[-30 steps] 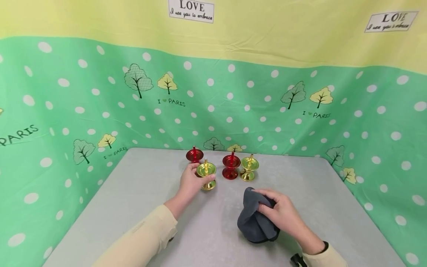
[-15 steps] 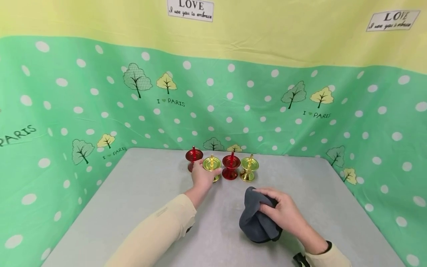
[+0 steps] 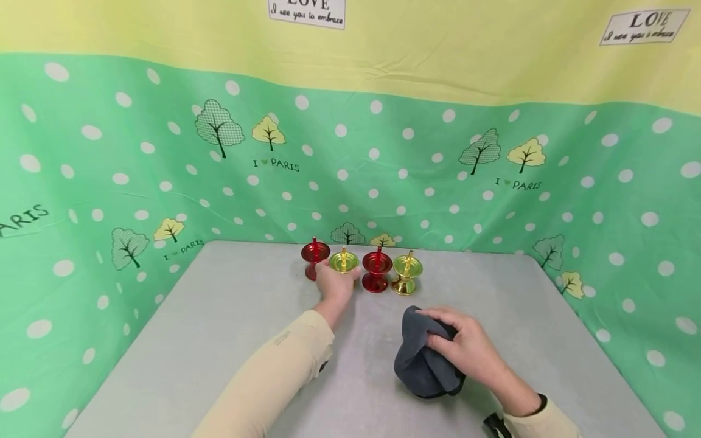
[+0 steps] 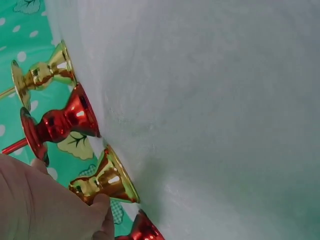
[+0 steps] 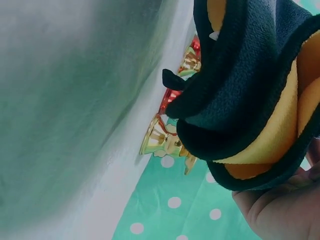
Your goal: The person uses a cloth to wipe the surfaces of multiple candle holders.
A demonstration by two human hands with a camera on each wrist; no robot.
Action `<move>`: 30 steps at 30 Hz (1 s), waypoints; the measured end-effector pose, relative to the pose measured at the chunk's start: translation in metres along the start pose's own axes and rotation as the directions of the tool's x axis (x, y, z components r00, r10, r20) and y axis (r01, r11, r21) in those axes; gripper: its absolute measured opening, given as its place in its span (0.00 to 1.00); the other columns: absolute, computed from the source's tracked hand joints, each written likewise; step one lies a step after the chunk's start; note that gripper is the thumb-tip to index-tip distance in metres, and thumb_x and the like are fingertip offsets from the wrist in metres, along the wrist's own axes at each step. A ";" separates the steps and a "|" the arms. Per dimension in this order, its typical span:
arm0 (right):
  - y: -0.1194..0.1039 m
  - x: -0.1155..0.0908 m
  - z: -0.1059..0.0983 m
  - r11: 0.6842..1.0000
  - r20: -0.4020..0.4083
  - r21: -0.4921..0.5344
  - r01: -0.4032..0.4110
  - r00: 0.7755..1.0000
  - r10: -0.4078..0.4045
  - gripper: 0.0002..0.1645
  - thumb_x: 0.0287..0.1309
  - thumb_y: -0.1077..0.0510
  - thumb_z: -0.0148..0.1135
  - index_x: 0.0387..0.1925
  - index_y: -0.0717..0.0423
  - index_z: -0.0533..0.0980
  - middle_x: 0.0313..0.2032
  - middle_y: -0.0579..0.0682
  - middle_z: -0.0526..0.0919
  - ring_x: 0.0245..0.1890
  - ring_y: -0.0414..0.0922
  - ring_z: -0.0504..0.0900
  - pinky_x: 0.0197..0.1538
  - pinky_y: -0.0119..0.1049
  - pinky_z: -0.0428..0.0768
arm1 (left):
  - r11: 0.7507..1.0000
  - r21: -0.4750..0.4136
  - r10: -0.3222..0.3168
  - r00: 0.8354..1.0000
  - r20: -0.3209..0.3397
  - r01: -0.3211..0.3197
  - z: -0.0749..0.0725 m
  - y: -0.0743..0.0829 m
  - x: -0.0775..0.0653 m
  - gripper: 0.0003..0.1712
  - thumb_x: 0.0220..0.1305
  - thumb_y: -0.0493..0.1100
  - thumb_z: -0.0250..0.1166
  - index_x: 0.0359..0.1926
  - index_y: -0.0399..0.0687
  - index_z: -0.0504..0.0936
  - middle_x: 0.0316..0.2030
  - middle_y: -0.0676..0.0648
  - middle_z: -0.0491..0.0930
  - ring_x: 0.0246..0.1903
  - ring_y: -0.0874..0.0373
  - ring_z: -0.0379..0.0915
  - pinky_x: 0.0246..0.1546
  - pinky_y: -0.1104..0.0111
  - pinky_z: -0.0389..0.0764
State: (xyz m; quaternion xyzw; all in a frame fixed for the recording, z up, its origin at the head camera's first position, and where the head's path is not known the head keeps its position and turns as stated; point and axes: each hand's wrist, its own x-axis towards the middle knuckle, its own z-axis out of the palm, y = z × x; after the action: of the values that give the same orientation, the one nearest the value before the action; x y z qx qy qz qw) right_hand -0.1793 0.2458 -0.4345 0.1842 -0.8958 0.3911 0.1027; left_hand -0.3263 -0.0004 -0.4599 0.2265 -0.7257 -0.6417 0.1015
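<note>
My left hand (image 3: 335,285) grips a gold candle holder (image 3: 344,261), second from the left in a row. In the left wrist view the fingers curl round the stem of this gold candle holder (image 4: 117,184), and its flared base appears to rest on the table. A red candle holder (image 3: 315,253) stands to its left. To its right are another red candle holder (image 3: 376,281) and a second gold candle holder (image 3: 405,283). Nearer the front, my right hand (image 3: 465,347) holds a bunched dark grey cloth (image 3: 418,359); a yellow-orange face of the cloth shows in the right wrist view.
The grey tabletop (image 3: 219,340) stretches out on both sides of the arms. Behind the row hangs a green, dotted fabric backdrop (image 3: 378,188) with printed trees, wrapping round both sides of the table.
My left hand has carried the gold candle holder back and slightly right, into the space between the two red ones. The right hand still holds the cloth in nearly the same place.
</note>
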 end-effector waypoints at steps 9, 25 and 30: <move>0.000 -0.002 0.000 1.000 0.009 0.002 0.020 1.000 -0.020 0.23 0.61 0.60 0.79 0.57 0.40 0.87 0.55 0.42 0.90 0.58 0.48 0.88 0.61 0.35 0.85 | 0.998 -0.039 0.049 0.996 0.074 -0.046 -0.013 -0.011 0.000 0.52 0.55 0.35 0.83 0.73 0.32 0.60 0.71 0.29 0.73 0.73 0.37 0.71 0.76 0.50 0.71; -0.006 0.006 -0.011 0.999 -0.038 -0.027 0.024 0.999 -0.025 0.26 0.60 0.65 0.78 0.58 0.43 0.87 0.58 0.47 0.89 0.61 0.53 0.87 0.62 0.36 0.85 | 0.898 0.304 0.212 0.918 0.336 -0.319 -0.132 0.007 0.051 0.65 0.61 0.58 0.80 0.84 0.39 0.49 0.82 0.36 0.59 0.80 0.35 0.57 0.79 0.43 0.65; -0.007 0.005 -0.005 0.998 -0.036 -0.015 0.057 0.998 -0.058 0.29 0.59 0.66 0.78 0.59 0.41 0.86 0.58 0.47 0.89 0.61 0.52 0.87 0.62 0.37 0.84 | 0.903 0.297 0.163 0.888 0.430 -0.309 -0.126 0.002 0.080 0.68 0.63 0.56 0.80 0.86 0.39 0.44 0.83 0.36 0.56 0.81 0.33 0.54 0.79 0.41 0.63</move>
State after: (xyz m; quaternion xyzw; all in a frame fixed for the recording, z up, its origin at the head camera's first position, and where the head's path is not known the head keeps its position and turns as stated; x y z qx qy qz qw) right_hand -0.1808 0.2444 -0.4251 0.2021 -0.8909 0.3848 0.1315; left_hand -0.3415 -0.1488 -0.4500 0.0156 -0.8578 -0.5136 -0.0113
